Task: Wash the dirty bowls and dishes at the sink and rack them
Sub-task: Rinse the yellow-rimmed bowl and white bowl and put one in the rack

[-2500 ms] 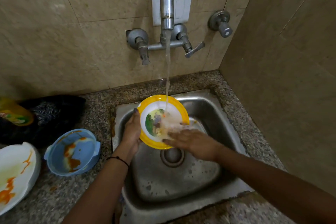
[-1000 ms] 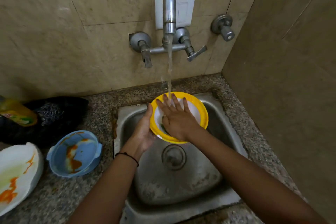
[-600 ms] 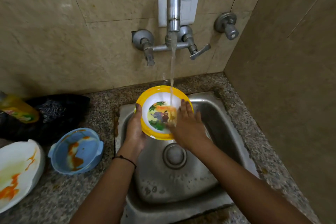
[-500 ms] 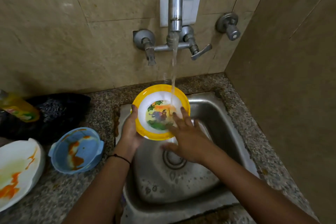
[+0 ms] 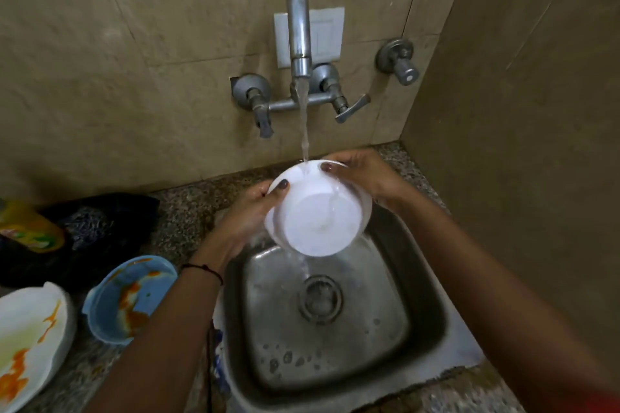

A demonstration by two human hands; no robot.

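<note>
The bowl [image 5: 318, 211] is turned over above the steel sink [image 5: 419, 305], so only its white underside shows. Water from the tap [image 5: 298, 30] runs onto that underside and falls off it toward the drain. My left hand [image 5: 245, 214] grips the bowl's left rim with the thumb on top. My right hand [image 5: 362, 171] holds the far right rim. On the counter at left stand a blue bowl [image 5: 129, 298] smeared with orange sauce and a white dish [image 5: 30, 342] with orange and green stains.
A yellow bottle [image 5: 30, 231] lies at the far left beside a dark scrubber and a black bag [image 5: 110, 228]. The speckled granite counter [image 5: 184, 204] surrounds the sink. Tiled walls close in behind and at the right, with a second valve [image 5: 399, 60] on the back wall.
The bowl has been flipped from picture side up to white underside up. My right hand left the bowl's inside and now holds its far rim; both hands rose toward the tap.
</note>
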